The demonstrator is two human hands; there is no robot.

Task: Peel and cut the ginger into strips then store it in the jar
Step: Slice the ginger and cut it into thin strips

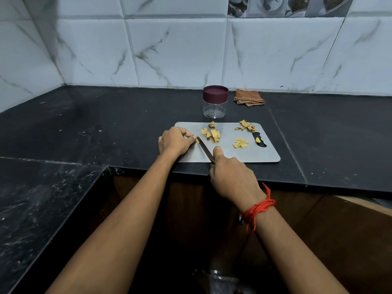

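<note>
Knife (205,150) clamped in right hand (233,179) grip, blade tip at ginger piece (197,141) pinched by left hand (176,141) grip on board (254,154), lidded jar (215,102) behind.

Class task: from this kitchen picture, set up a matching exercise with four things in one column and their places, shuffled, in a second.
Things
1. clear jar with maroon lid
2. folded brown checked cloth
3. dark-bladed knife
4. small yellow ginger piece

Places
A. pinched by the left hand on the grey metal cutting board
B. beside the tiled wall, right of the jar
C. gripped by the right hand
D. on the black counter, behind the board

Pairs: 1-D, 2-B, 3-C, 4-A.
</note>
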